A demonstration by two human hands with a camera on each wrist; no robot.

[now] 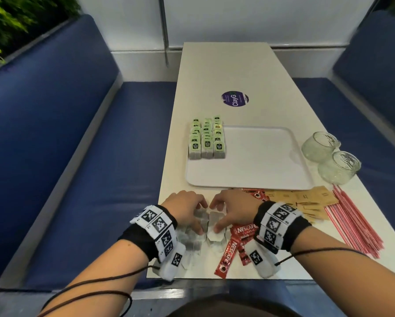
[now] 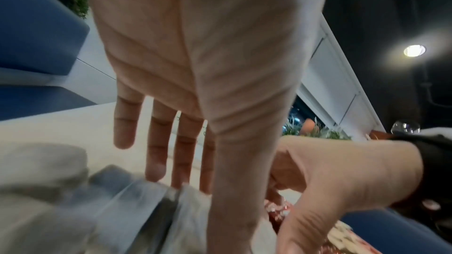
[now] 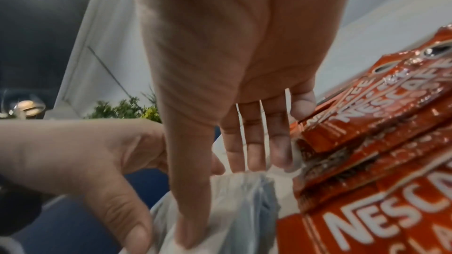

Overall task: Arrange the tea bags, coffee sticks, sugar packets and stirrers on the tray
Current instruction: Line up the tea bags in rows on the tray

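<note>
At the desk's (image 1: 249, 72) near edge, we had left hand (image 1: 184, 208) and right hand (image 1: 233, 208) both pinching loose tea bags (image 1: 211, 221); three rows already stood on the tray (image 1: 260, 170). Step judged: gathering another row. Next: lift squarely, set beside rows

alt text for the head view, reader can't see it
Both hands, left hand and right hand, gather loose tea bags at the table's near edge. Beyond them a white tray carries three rows of green-tagged tea bags at its left.
</note>
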